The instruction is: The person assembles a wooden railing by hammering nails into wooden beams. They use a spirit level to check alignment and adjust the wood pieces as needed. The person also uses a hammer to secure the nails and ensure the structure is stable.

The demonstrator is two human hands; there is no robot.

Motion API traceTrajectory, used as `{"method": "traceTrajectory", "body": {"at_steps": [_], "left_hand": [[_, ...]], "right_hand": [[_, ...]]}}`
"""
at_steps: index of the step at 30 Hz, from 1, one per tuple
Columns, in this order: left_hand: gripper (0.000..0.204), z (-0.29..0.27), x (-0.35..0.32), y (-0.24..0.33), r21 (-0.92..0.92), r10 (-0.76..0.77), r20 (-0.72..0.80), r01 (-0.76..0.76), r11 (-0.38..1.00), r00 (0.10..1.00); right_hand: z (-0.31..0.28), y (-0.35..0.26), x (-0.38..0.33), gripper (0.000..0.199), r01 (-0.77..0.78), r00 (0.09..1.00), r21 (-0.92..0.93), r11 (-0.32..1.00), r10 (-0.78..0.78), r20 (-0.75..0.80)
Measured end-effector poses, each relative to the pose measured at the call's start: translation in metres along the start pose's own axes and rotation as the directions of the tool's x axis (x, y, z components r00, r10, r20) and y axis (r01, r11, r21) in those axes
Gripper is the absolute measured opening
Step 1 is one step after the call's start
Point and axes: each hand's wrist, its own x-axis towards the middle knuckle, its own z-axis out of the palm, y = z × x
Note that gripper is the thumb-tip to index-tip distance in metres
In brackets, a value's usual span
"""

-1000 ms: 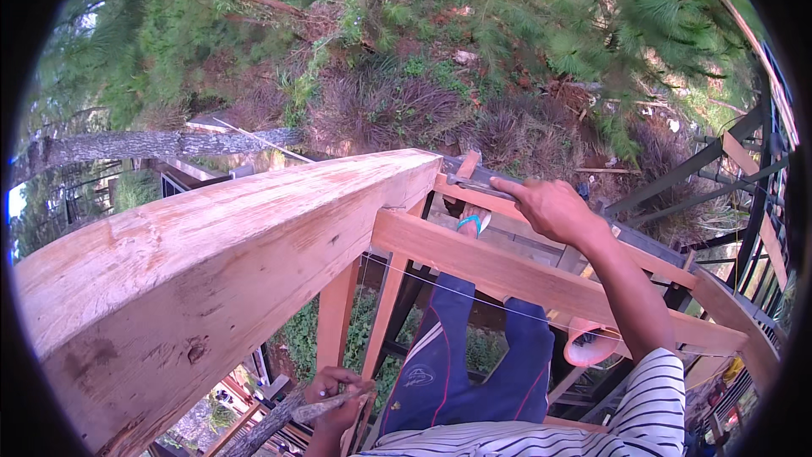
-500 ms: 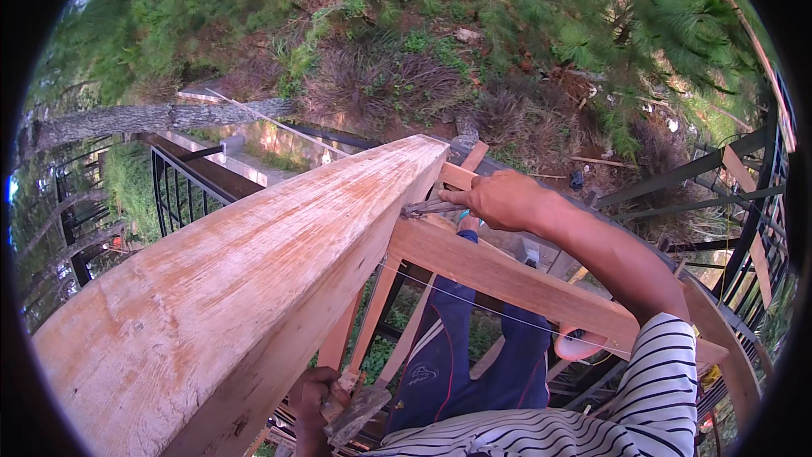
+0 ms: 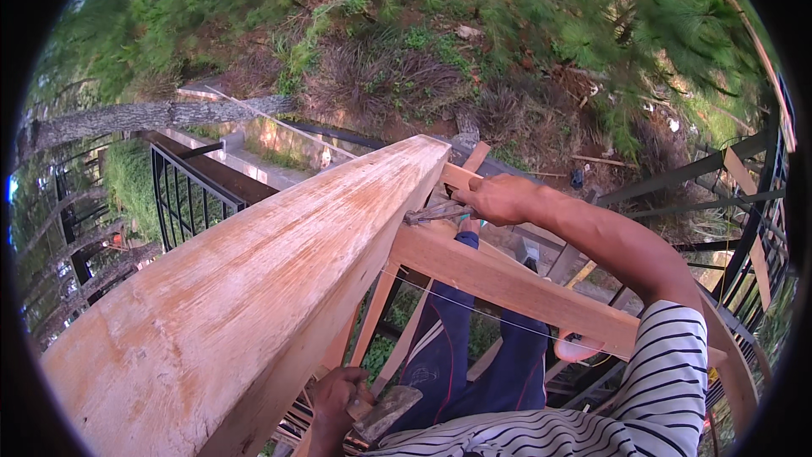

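Observation:
A long, thick pale wooden beam (image 3: pixel 262 279) runs from the near left to a point ahead of me. Beside its far end, my right hand (image 3: pixel 497 200) is closed round the end of a dark metal tool (image 3: pixel 427 214) that looks like pliers. The tool's tip reaches the beam's right side, where a narrower brown timber (image 3: pixel 516 278) meets it. Low in front of me, my left hand (image 3: pixel 332 398) grips the wooden handle of a tool with a flat grey head (image 3: pixel 387 413). Part of that tool is hidden by the hand.
A thin string (image 3: pixel 474 302) stretches below the brown timber. A round pinkish object (image 3: pixel 578 345) hangs near its right part. Black metal railings (image 3: pixel 188 195) stand left, with more framing at right. A tree trunk (image 3: pixel 161 120) and a planted slope lie beyond, far below.
My right hand has shifted slightly right and down, turning the metal tool a little. My left hand and its tool have moved to the right.

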Motion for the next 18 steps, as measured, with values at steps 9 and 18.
{"method": "traceTrajectory", "body": {"at_steps": [9,18], "left_hand": [[0.037,0.005,0.004,-0.017,0.022,-0.009,0.168,0.005,1.000,0.986],[0.025,0.042,0.011,-0.016,-0.101,-0.230,0.650,0.383,0.918,0.724]], "right_hand": [[-0.035,0.136,0.052,0.032,0.057,0.935,-0.429,0.902,-0.199,-0.293],[0.055,0.063,-0.104,0.044,-0.388,0.591,0.275,0.880,0.466,-0.658]]}}
